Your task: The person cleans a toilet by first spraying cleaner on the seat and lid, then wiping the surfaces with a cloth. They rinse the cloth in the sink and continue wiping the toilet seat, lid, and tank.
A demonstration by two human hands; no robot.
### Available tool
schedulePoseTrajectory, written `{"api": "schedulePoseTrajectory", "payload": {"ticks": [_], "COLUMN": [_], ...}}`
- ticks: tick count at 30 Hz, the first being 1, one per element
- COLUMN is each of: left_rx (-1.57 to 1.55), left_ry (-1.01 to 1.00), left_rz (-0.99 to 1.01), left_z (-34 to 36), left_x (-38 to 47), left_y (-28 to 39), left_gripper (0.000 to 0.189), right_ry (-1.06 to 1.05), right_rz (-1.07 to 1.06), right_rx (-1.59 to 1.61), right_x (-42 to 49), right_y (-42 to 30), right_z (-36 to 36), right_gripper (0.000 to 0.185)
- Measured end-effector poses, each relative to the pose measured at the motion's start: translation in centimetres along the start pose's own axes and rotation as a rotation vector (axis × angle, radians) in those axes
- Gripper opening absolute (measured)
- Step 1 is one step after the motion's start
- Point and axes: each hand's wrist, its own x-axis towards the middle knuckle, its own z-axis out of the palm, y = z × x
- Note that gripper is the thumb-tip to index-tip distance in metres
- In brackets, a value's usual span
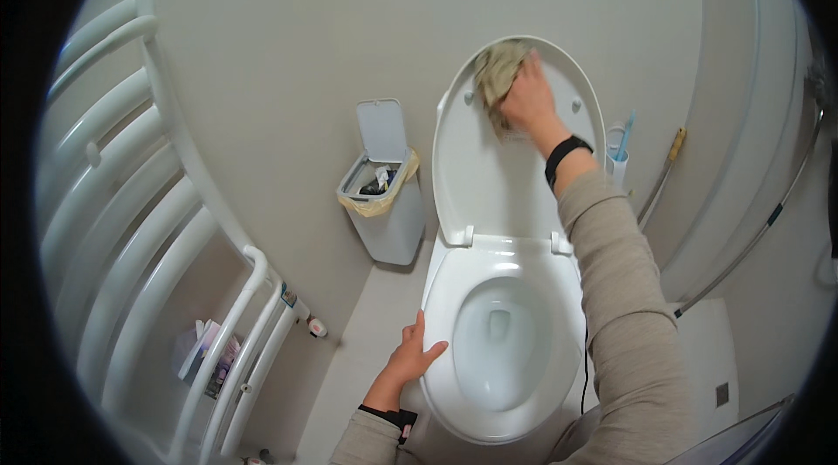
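Observation:
A crumpled greenish-beige cloth [495, 74] is in my right hand [531, 98], pressed to the inner face of the raised white toilet lid [504, 197] near its upper left. That hand is slightly blurred, and its fingers point up the lid. Below, the white toilet seat [440, 308] lies flat on the bowl. My left hand [414, 354] rests on the seat's left edge, thumb on top and the other fingers along the outer side. Water stands in the toilet bowl [524, 367].
A grey waste bin [393, 229] with raised lid and yellowish liner stands left of the toilet. The white towel radiator [177, 131] fills the left side. Right of the toilet are a white holder [617, 167] with a blue-handled brush, and a yellow-handled pole [675, 146].

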Motion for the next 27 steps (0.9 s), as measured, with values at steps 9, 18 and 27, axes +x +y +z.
{"api": "schedulePoseTrajectory", "payload": {"ticks": [9, 18, 27], "left_rx": [0.042, -0.002, -0.035], "left_ry": [-0.013, 0.017, 0.015], "left_rz": [-0.039, -0.022, -0.026], "left_z": [-0.1, 0.2, 0.0], "left_x": [0.2, 0.5, 0.4], "left_y": [0.1, -0.3, -0.2], "left_gripper": [0.098, 0.099, 0.100], "right_ry": [-0.170, 0.305, 0.653], "right_rz": [0.127, -0.016, -0.227], "right_rx": [-0.027, -0.033, -0.208], "right_x": [-4.7, -10.9, -4.7], "right_y": [4.3, 14.8, 24.8], "right_z": [-2.6, -9.5, -23.4], "right_gripper": [0.056, 0.061, 0.049]}}
